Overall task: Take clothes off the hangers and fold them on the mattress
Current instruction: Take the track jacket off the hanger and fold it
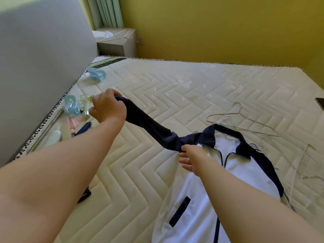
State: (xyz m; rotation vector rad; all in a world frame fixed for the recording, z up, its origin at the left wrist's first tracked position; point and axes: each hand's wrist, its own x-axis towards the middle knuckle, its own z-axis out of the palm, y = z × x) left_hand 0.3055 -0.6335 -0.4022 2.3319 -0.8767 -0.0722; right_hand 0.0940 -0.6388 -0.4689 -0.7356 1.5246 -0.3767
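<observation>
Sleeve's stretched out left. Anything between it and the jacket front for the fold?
Only the person's own right grip and forearm, reaching over the white jacket front. Left grip holds the navy sleeve; wire hangers lie beyond the collar, off the path.

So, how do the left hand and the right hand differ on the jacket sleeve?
The left hand grips the cuff end of the dark sleeve, fingers curled round it; the right hand touches its shoulder end, fingers spread. The left hand is up above the mattress; the right hand sits low at the white jacket. Both are on the same sleeve.
</observation>
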